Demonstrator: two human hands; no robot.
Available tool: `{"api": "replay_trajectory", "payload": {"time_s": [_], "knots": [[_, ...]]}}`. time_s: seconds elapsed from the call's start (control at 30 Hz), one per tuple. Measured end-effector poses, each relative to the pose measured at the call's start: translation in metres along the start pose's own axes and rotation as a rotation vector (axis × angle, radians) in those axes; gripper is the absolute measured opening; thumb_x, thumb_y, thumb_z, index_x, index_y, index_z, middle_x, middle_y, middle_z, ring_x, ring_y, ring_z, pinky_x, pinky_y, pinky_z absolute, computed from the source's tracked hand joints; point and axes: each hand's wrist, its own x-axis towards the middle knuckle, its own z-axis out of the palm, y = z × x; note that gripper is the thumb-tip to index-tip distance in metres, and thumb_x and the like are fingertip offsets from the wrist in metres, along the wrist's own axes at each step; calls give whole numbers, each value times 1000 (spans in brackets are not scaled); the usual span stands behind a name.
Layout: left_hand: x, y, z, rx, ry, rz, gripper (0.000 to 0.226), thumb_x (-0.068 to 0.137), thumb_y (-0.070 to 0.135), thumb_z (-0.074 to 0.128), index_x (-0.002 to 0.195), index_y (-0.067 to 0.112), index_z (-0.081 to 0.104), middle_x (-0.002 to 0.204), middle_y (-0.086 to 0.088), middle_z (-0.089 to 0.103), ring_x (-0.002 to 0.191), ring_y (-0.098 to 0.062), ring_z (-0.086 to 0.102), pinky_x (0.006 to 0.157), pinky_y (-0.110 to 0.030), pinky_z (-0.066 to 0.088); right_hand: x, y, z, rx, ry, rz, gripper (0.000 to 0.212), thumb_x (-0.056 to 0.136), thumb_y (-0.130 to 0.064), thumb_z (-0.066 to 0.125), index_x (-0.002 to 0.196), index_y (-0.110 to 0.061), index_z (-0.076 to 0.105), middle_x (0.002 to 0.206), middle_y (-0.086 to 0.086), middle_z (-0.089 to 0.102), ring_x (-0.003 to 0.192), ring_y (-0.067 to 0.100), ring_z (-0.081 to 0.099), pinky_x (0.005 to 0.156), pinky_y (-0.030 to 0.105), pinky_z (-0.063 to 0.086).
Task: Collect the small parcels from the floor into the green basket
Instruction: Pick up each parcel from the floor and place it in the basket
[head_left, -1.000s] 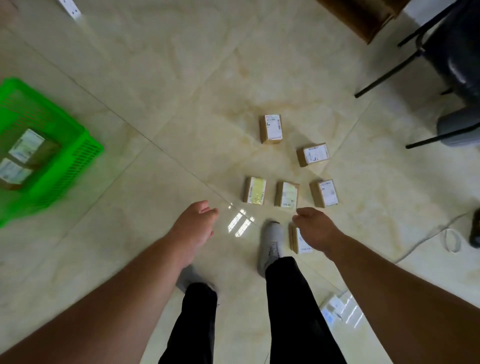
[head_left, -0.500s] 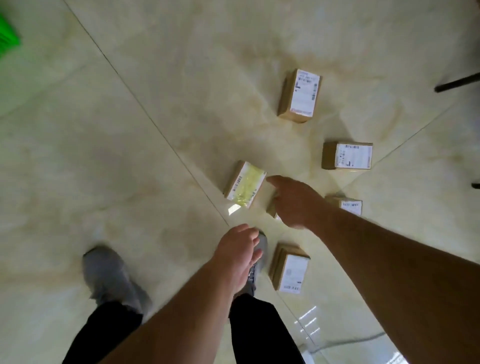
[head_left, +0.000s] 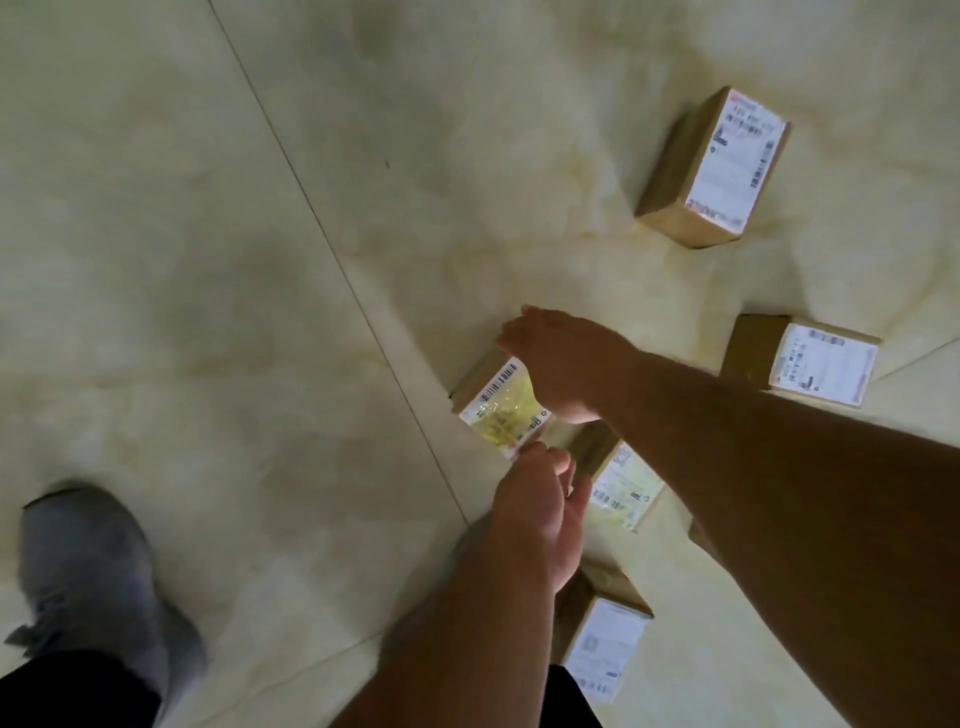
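Reaching: we close both hands on the yellow-labelled parcel on the floor.
Right hand: cupped over its far end.
Left hand: fingers relaxed, touching its near edge.
Basket: out of view.
Next: lift, then carry it there.

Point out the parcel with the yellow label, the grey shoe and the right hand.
parcel with the yellow label (head_left: 501, 413): head view, on its yellow label.
grey shoe (head_left: 88, 566): head view, on its upper.
right hand (head_left: 563, 358): head view, on the back of the hand.

right fingers hidden, shoe blurred
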Motion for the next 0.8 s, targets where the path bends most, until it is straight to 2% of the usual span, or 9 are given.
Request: {"api": "replay_trajectory", "payload": {"time_s": [0.1,0.2,0.27,0.43,0.5,0.57,0.63,0.7,0.8], "knots": [[-2,10,0,-102,0,31,32,99,-3,51,126,10,63,111,-7,69,114,-18,62,112,-42,44,-4,-3,3,61,16,53,63,90,-1,51,149,-23,43,151,0,45,136,25,48,108,40,47],[-13,25,-5,-80,14,108,27,98,-4,50,115,10,67,99,-4,69,104,-16,63,114,-42,42,-15,-12,2,185,49,106,62,91,-2,50,148,-24,44,147,1,47,132,25,50,107,39,46],[-26,36,-12,4,15,166,28,99,-4,47,105,13,69,99,-2,67,103,-14,61,116,-40,41,-24,-20,-4,247,63,143,61,92,-7,48,150,-25,42,148,2,46,134,25,48,110,36,43],[-100,78,-28,222,-15,290,33,101,3,46,105,25,70,120,4,72,120,-11,61,106,-31,45,-55,-57,-45,445,124,251,48,97,-20,44,145,-21,49,147,4,50,128,25,54,101,30,43],[-143,102,-32,309,-6,362,31,101,1,46,98,20,71,108,2,77,107,-11,67,97,-27,49,-73,-80,-69,524,159,269,41,97,-21,45,136,-18,57,137,7,60,116,25,60,92,30,48],[-189,127,-39,388,-26,442,31,101,-2,45,96,14,71,99,-2,77,88,-10,68,88,-28,49,-92,-108,-94,595,176,281,39,97,-22,46,134,-16,57,133,7,64,112,25,61,93,35,51],[-235,150,-47,496,-56,517,25,99,4,46,106,11,70,105,-5,71,87,-12,64,93,-34,48,-112,-138,-123,664,188,286,38,98,-24,46,135,-17,55,133,4,64,112,23,61,96,38,51],[-285,173,-56,595,-47,577,28,91,13,50,104,25,71,112,1,72,99,-13,66,104,-39,49,-131,-170,-154,715,218,263,31,99,-25,45,129,-18,54,126,3,65,104,18,62,90,34,53],[-361,212,-69,630,-57,639,41,81,17,54,100,47,74,112,8,77,112,-16,69,107,-44,49,-158,-223,-207,776,283,214,17,101,-26,47,116,-23,54,111,-3,65,91,5,59,75,22,50]]}}
